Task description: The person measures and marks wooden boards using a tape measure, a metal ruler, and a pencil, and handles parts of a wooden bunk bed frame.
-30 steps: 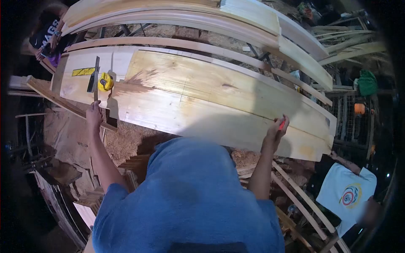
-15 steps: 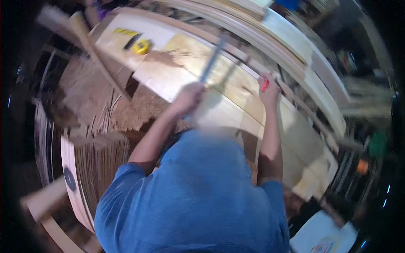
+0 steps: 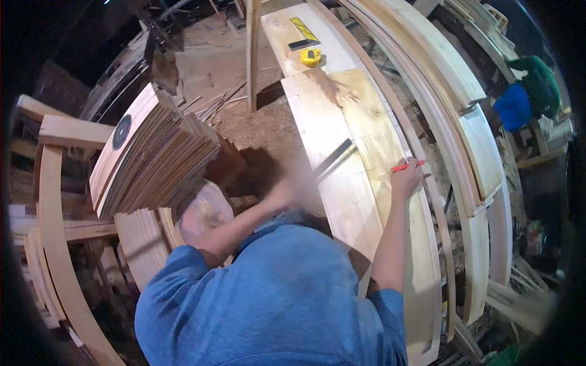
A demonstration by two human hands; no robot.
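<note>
Item: blue shirt (image 3: 268, 299), the wearer's back and shoulders, nearest the camera.

Item: left hand (image 3: 290, 190), motion-blurred, grasping the near end of a straightedge (image 3: 333, 157); separate fingers cannot be told.

Item: right hand (image 3: 407, 177), fingers pinched about a red marker (image 3: 408, 165), near the panel's right edge.

Item: jointed wood panel (image 3: 357, 189), long, running from beside the wearer's right arm up to the top of the view. Left edge borders sawdust-strewn floor (image 3: 256, 131), which spreads as open room towards a stack of thin boards (image 3: 165, 161) (a dark ring marks its face). Right edge is tighter, with a narrow strip (image 3: 406, 122) running just beside it. A stretch of panel surface lies between straightedge and tape. Finish: pale left plank, yellower right plank, lengthwise seam, faint drawn lines, a reddish-brown stain towards the far end.

Item: tape measure (image 3: 311, 58), yellow, on the panel beyond the stain.

Item: square (image 3: 303, 44), black and yellow, just past the tape.

Item: upright batten (image 3: 253, 61), left of the panel's far end.

Item: long boards (image 3: 436, 79), right of the narrow strip.
</note>
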